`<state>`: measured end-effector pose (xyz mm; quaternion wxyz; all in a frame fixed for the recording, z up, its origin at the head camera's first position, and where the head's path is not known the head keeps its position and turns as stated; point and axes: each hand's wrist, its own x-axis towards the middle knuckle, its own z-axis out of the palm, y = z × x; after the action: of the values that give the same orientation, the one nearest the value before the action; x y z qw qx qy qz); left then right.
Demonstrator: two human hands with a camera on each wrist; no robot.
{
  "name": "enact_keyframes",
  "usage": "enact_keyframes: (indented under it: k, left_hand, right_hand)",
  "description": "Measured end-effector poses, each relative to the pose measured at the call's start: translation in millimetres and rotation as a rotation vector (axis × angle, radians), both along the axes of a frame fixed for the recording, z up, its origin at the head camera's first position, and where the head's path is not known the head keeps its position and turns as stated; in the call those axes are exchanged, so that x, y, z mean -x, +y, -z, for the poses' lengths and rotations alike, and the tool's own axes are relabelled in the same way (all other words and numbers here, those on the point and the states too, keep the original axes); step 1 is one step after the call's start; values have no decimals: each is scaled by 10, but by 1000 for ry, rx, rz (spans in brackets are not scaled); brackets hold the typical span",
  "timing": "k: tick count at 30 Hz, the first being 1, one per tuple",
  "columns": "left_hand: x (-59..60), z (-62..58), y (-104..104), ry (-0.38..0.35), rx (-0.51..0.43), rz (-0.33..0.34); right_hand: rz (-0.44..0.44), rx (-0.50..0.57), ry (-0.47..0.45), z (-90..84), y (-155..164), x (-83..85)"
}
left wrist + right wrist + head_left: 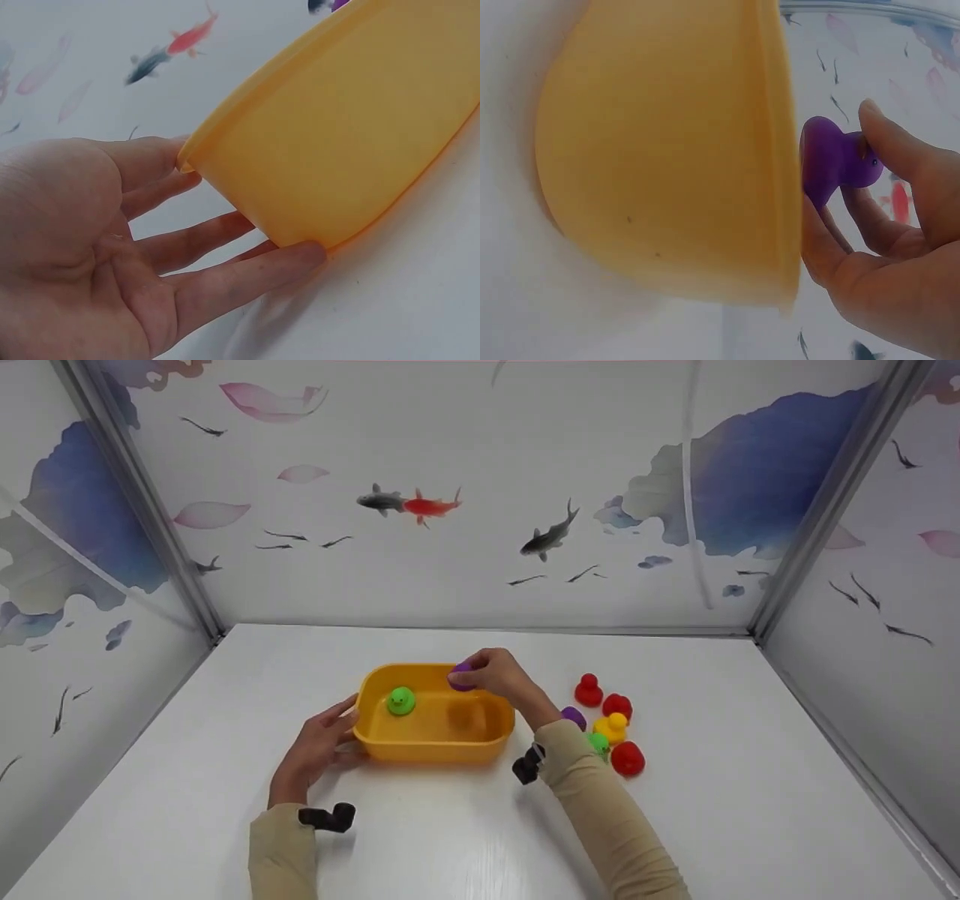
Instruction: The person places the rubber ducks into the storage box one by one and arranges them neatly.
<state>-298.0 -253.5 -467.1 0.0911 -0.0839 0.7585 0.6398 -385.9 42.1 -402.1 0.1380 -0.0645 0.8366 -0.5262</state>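
Observation:
A yellow plastic basin (427, 752) stands on the table, with one green rubber duck (401, 701) inside toward its left. My left hand (319, 744) touches the basin's left end from outside; in the left wrist view its extended fingers (247, 281) lie along the outer wall and up at the rim. Over the basin's back right part, my right hand (504, 673) pinches a purple rubber duck (825, 157) between thumb and fingers. In the right wrist view, the basin's wall (667, 150) covers part of the fingers holding the duck.
Right of the basin lies a loose group of rubber ducks: red ones (589, 691), a yellow one (611, 727), a green one (598, 745) and another purple one (574, 717). My right forearm partly covers this group. Printed panels wall the white table (420, 840) at back and sides.

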Motion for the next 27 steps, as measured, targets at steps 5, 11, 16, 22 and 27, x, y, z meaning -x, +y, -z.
enact_keyframes:
  k: [5, 11, 16, 22, 27]
  left_hand:
    - [1, -5, -9, 11, -13, 2]
    - [-15, 11, -11, 16, -17, 2]
    - [-30, 13, -20, 10, -9, -9]
    - [-12, -5, -12, 15, 22, -9]
    - [-14, -4, -4, 15, 5, -7]
  right_hand:
    - [13, -30, -16, 23, -189, 20]
    - [43, -73, -49, 73, -359, 15]
    - [23, -28, -12, 144, -480, -15]
    - [81, -20, 11, 210, -568, -35]
    - [118, -45, 6, 259, -627, -47]
